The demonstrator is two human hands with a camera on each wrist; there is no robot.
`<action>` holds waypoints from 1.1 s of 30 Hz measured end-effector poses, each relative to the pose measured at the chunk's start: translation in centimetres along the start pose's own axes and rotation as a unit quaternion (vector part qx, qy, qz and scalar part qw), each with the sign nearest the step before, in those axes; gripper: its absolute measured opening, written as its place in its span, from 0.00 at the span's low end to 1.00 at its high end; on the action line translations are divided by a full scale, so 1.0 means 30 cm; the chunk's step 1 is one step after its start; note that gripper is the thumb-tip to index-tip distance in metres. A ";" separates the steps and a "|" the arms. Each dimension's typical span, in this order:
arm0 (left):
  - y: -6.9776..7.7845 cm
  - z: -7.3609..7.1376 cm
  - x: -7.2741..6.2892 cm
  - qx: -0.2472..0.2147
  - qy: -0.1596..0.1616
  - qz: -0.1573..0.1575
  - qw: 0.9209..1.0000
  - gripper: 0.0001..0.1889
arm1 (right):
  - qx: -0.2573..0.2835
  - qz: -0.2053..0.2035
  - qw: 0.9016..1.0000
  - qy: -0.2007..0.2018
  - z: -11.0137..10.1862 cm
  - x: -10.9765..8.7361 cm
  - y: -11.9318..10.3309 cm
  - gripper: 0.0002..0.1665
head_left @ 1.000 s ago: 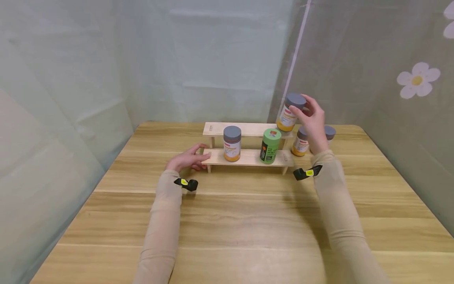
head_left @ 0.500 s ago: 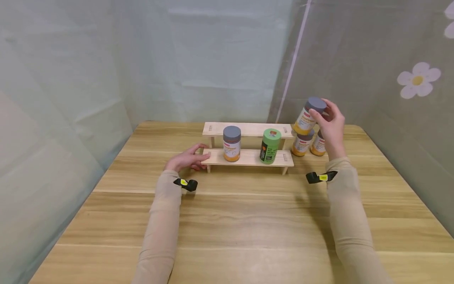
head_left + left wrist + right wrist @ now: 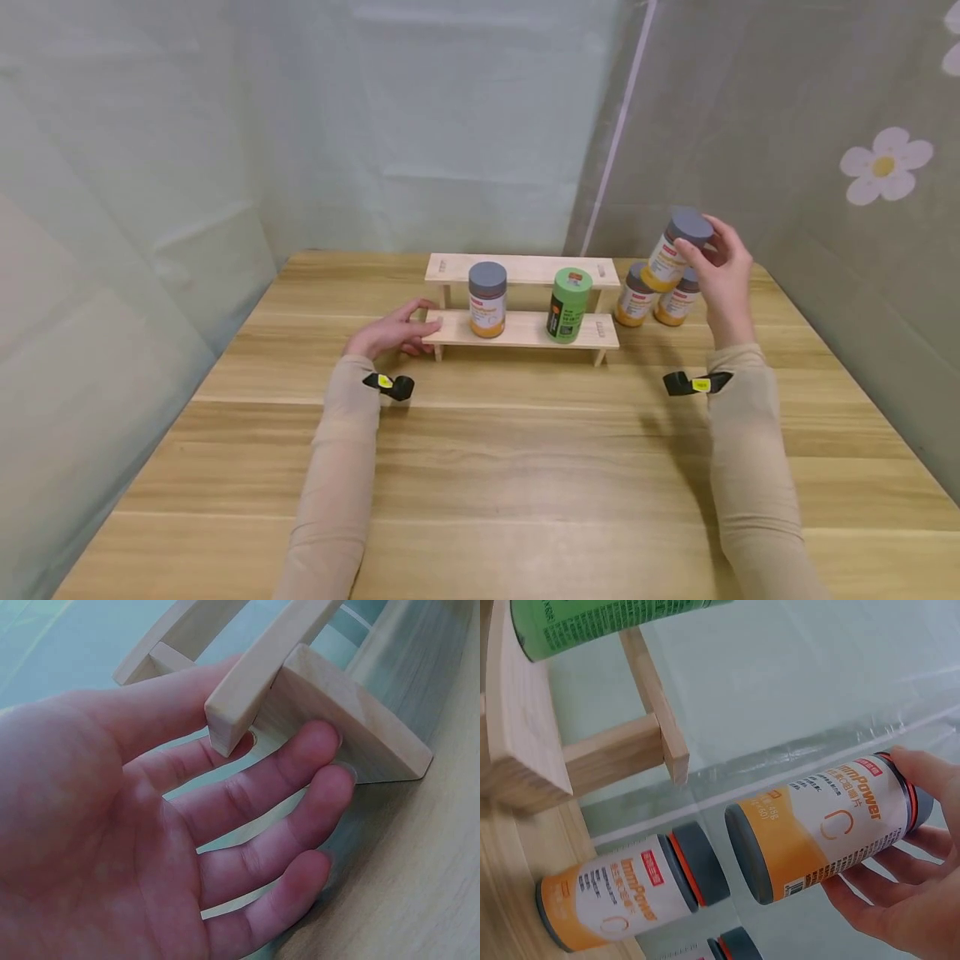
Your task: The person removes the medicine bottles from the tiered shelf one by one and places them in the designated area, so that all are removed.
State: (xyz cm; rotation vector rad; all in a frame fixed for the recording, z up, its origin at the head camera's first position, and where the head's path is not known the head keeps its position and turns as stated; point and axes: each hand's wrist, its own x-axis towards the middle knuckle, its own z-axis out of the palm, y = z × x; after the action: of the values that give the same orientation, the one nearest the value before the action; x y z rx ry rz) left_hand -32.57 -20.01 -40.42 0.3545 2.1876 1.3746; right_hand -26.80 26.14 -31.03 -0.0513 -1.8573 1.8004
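Observation:
My left hand (image 3: pixel 390 333) grips the left end of the lower board of a two-step wooden shelf (image 3: pixel 525 328), thumb on top and fingers below. In the left wrist view its fingertips (image 3: pixel 315 742) reach the leg under the board. My right hand (image 3: pixel 729 275) holds a white-and-orange supplement bottle (image 3: pixel 832 821) near its grey lid, raised and tilted. Two similar bottles (image 3: pixel 635 302) (image 3: pixel 677 308) stand on the table below it, right of the shelf. On the lower board stand another grey-lidded bottle (image 3: pixel 487 304) and a green bottle (image 3: pixel 570 310).
The shelf's upper board (image 3: pixel 525 268) bears nothing and lies near the back of the wooden table (image 3: pixel 510 467). Pale curtains (image 3: pixel 450 125) hang behind and at both sides. Each forearm wears a wrist camera (image 3: pixel 678 384).
My right hand has carried the bottle rightward from over the upper board's right end to above the two standing bottles. The left hand keeps its grip on the shelf.

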 end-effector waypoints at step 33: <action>-0.003 0.000 0.001 0.020 0.003 -0.008 1.000 0.32 | 0.021 0.027 0.998 0.052 -0.210 0.043 0.029 0.29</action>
State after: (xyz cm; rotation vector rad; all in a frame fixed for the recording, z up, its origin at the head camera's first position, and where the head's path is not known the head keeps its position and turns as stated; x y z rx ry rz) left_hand -32.58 -20.06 -40.52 0.3478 2.2204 1.3257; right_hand -25.64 32.50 -31.68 -0.1771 -1.7604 1.8377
